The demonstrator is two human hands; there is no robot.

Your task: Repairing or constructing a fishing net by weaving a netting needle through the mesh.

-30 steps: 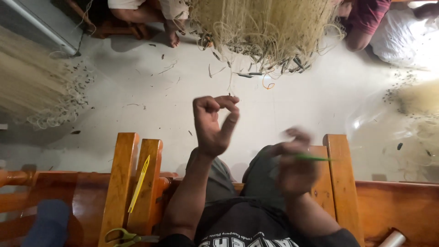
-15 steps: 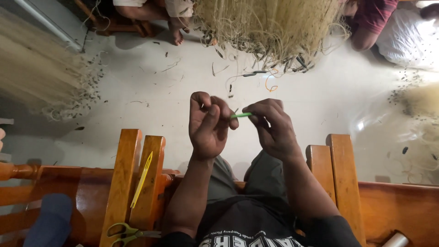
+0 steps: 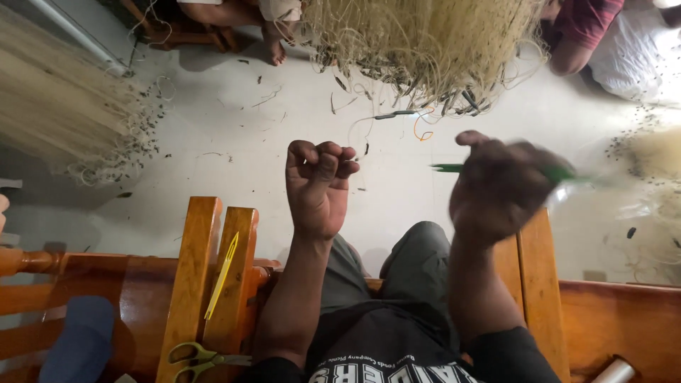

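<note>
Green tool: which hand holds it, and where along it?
The right hand holds the green tool around its middle; both ends stick out. The left hand is fisted; contents unclear.

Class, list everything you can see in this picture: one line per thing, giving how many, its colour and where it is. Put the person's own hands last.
fibre heap: one, pale straw, top centre on the floor
fibre bundle: one, pale straw, far left
loose fibre: one patch, pale, right edge
floor: one, light grey, strewn with dark scraps
wooden frame: one, orange-brown, across the bottom
flat needle: one, yellow, lying on the frame's left slats
scissors: one pair, yellow-green handles, bottom left
green tool: one, green, in the right hand
other people: at least two, top edge
left hand: one, fist closed, centre
right hand: one, blurred, gripping the green tool
</note>
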